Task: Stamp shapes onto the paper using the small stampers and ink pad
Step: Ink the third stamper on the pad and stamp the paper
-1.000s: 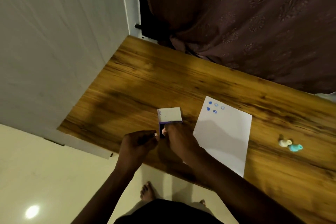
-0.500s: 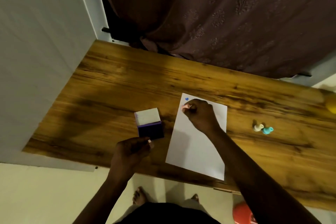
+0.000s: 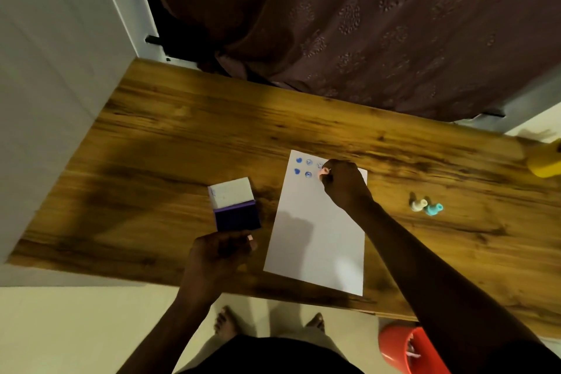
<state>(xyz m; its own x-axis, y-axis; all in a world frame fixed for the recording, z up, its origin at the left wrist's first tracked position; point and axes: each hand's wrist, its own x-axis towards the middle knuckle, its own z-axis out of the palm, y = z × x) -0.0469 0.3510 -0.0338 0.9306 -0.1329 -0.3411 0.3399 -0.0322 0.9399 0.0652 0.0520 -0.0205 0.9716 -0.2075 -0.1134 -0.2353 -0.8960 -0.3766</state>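
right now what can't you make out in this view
- Head view: stamper base and any mark under it, hidden by the right hand.
- Designs inside the round stamped marks: too small.
- Yellow object, cut off by right edge.
- Red object, behind the forearm.

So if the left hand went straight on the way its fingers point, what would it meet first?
Likely the ink pad: the left hand sits just short of its near edge, fingers aimed at it, though the gap is hard to judge from above.
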